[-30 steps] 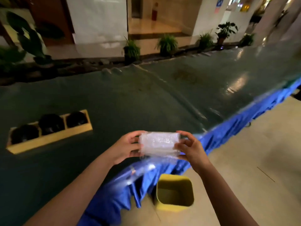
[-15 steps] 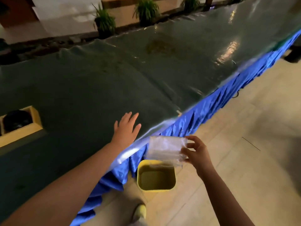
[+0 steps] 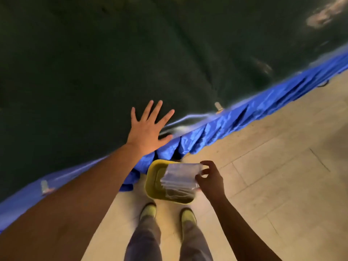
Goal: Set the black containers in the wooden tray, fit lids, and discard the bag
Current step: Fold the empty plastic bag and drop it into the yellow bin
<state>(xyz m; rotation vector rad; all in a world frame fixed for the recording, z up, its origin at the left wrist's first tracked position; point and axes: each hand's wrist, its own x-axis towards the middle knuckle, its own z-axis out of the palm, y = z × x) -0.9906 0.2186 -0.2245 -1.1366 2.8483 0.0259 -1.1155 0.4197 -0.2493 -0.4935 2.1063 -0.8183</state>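
Left hand (image 3: pixel 146 131) lies flat, palm down, fingers (image 3: pixel 150 110) spread and released, on the dark green cover of the counter (image 3: pixel 75 72), right at its near edge. Nothing under or between these fingers.

Right hand (image 3: pixel 209 180) is lower, off the counter, over the floor (image 3: pixel 273 176). Its fingers (image 3: pixel 206 163) pinch the right-hand end of the clear plastic bag (image 3: pixel 180 178); thumb and forefinger are closed on the plastic, the other fingers curled.

The bag, folded and crumpled, extends leftward from the right fingers and hangs directly above the open yellow bin (image 3: pixel 150 178). Cannot tell whether its lower edge touches the bin rim.

The bin stands on the floor just below the counter's blue skirt (image 3: pixel 226 127), beneath and right of the left fingers. Two yellow-green shoes (image 3: pixel 148 210) sit just near of the bin.

Black containers and wooden tray out of frame.
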